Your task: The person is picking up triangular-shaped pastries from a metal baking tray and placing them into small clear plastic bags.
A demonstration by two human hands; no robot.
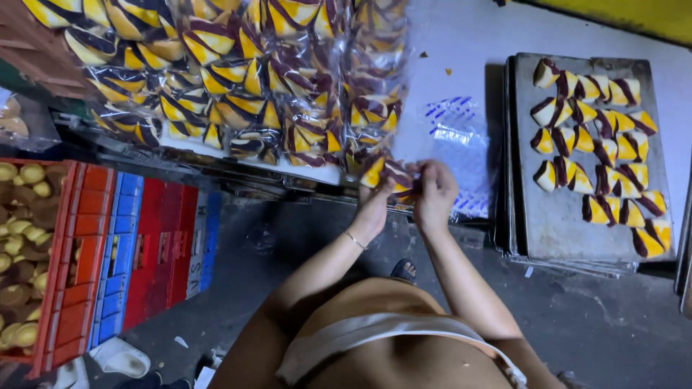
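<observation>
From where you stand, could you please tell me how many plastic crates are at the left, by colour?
Red crates: 2
Blue crates: 2, one only partly visible
Total: 4

Two hands [404, 198], one baking tray [555, 216]

Both hands at the tabletop [461, 43] edge: left hand [376, 205] and right hand [435, 193] pinched together on a small clear bag of yellow-and-purple wedge cakes [393, 176]. Heap of filled bags [238, 79] to the left, stacked metal trays [562, 216] of loose wedges to the right, empty clear bags [461, 137] between. Red and blue crates [137, 252] on the floor.
</observation>
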